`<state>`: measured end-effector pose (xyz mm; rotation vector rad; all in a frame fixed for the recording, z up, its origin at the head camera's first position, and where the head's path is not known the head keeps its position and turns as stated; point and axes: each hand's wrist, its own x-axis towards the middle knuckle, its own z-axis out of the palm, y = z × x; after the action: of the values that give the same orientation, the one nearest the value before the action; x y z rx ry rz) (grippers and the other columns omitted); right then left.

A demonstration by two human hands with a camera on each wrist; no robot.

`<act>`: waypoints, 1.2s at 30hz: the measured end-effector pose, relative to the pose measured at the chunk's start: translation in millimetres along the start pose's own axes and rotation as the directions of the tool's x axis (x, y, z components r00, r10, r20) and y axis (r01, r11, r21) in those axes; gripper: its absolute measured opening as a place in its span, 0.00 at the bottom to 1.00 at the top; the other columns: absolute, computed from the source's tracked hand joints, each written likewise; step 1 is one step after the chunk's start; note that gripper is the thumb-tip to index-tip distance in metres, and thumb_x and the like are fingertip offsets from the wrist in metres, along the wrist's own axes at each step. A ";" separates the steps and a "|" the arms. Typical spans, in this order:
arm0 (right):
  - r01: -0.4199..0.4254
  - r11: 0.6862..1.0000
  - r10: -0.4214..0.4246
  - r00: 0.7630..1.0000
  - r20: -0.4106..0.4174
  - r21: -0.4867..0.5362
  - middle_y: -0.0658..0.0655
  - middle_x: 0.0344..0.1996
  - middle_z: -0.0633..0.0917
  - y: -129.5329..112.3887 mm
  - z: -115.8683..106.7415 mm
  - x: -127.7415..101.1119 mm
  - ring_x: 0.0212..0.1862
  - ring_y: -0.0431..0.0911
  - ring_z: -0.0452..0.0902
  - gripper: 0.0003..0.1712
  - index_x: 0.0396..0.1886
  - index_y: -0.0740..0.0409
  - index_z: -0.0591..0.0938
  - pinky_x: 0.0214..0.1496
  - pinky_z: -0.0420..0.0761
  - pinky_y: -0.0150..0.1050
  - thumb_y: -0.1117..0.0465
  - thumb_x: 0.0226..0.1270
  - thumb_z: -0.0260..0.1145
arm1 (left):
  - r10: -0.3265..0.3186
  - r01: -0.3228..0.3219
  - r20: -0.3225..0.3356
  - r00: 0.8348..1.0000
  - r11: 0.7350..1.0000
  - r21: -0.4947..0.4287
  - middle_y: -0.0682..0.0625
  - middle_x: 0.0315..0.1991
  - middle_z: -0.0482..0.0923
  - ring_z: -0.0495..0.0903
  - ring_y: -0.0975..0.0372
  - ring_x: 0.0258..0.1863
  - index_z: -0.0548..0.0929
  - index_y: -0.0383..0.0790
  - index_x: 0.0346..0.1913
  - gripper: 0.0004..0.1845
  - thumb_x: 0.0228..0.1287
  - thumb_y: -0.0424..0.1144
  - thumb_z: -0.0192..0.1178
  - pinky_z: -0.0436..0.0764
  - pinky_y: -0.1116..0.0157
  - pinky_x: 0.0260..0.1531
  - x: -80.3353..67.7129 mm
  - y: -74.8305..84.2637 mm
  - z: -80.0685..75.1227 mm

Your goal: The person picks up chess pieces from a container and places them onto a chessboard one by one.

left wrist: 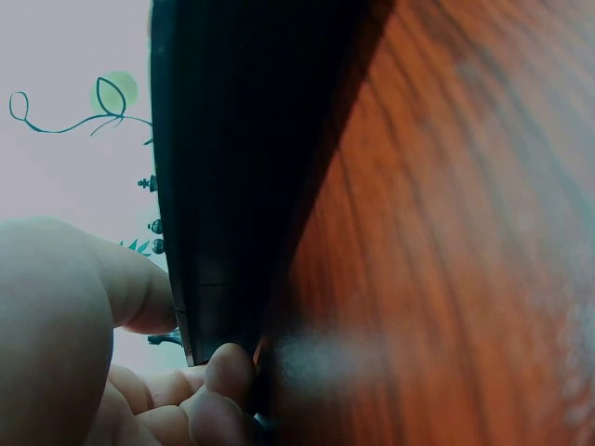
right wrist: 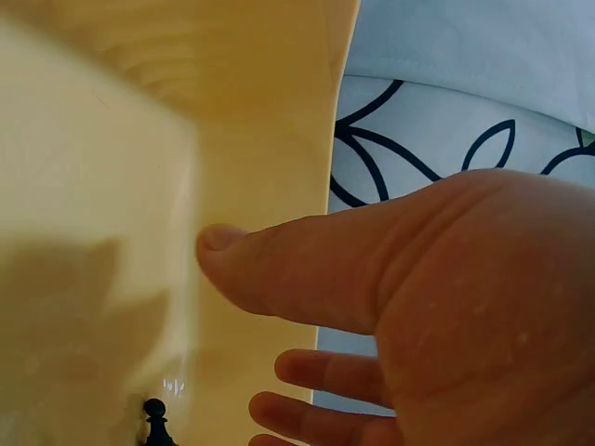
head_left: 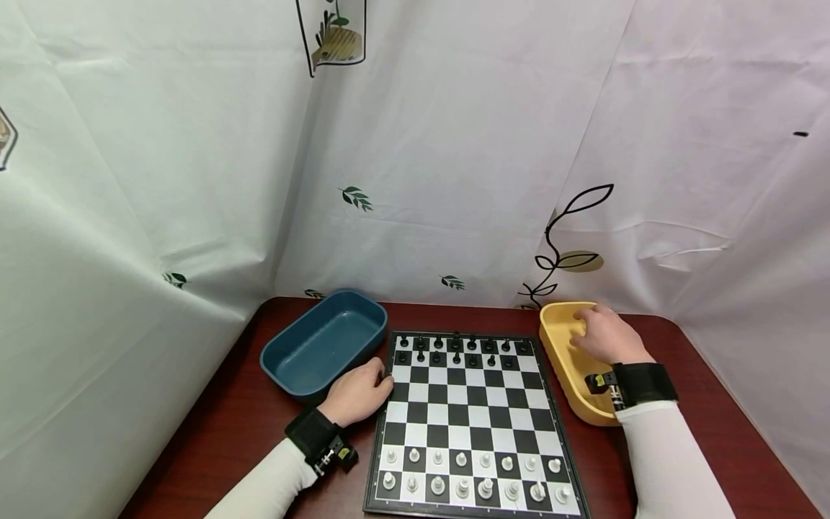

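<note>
A magnetic-looking black-and-white chessboard (head_left: 467,404) lies on the table in the head view, with white chess pieces (head_left: 462,487) along the near side and black ones (head_left: 456,344) along the far side. My left hand (head_left: 359,393) grips the board's left edge; in the left wrist view the thumb (left wrist: 139,293) is on the upper side and curled fingers (left wrist: 223,376) are against the edge. Over the far end of a yellow tray (head_left: 570,375) hovers my right hand (head_left: 609,335), thumb and fingers spread apart, holding nothing. A black pawn (right wrist: 157,426) stands inside that tray in the right wrist view.
A dark blue tray (head_left: 324,346) stands at the back left, close by the left hand. The dark red wooden table (head_left: 214,432) ends at a white patterned cloth (head_left: 415,180) that hangs behind and at the sides.
</note>
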<state>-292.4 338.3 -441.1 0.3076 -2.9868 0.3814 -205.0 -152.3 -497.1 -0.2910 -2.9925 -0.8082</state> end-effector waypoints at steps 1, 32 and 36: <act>-0.005 1.000 0.005 1.000 0.007 0.000 0.81 0.64 0.78 0.4 0.5 -0.1 0.64 0.75 0.77 0.32 0.64 0.73 0.83 0.63 0.77 0.71 0.58 0.65 0.78 | 0.000 0.000 0.001 1.000 1.000 -0.001 0.54 0.24 0.71 0.71 0.61 0.22 0.76 0.49 0.36 0.09 0.77 0.44 0.61 0.70 0.59 0.26 0.0 -0.1 0.1; -0.029 0.999 0.022 0.978 0.207 0.027 0.83 0.59 0.81 3.9 6.2 -0.4 0.54 0.68 0.79 0.37 0.65 0.82 0.79 0.63 0.78 0.67 0.61 0.63 0.78 | -0.003 0.003 0.004 1.000 1.000 -0.010 0.54 0.24 0.71 0.71 0.61 0.21 0.76 0.49 0.36 0.09 0.78 0.44 0.61 0.70 0.59 0.25 -1.9 1.4 -2.0; -0.022 0.999 0.014 0.975 0.223 0.030 0.79 0.55 0.84 4.3 5.0 0.3 0.50 0.65 0.79 0.35 0.64 0.82 0.80 0.59 0.79 0.63 0.61 0.63 0.77 | -0.004 0.004 0.004 1.000 1.000 -0.008 0.54 0.24 0.71 0.71 0.61 0.22 0.76 0.49 0.36 0.09 0.78 0.44 0.61 0.70 0.59 0.25 -1.4 0.6 -1.3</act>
<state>-294.1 341.0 -446.8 0.3485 -3.2071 0.4239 -203.5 -152.7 -495.8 -0.2878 -2.9948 -0.8207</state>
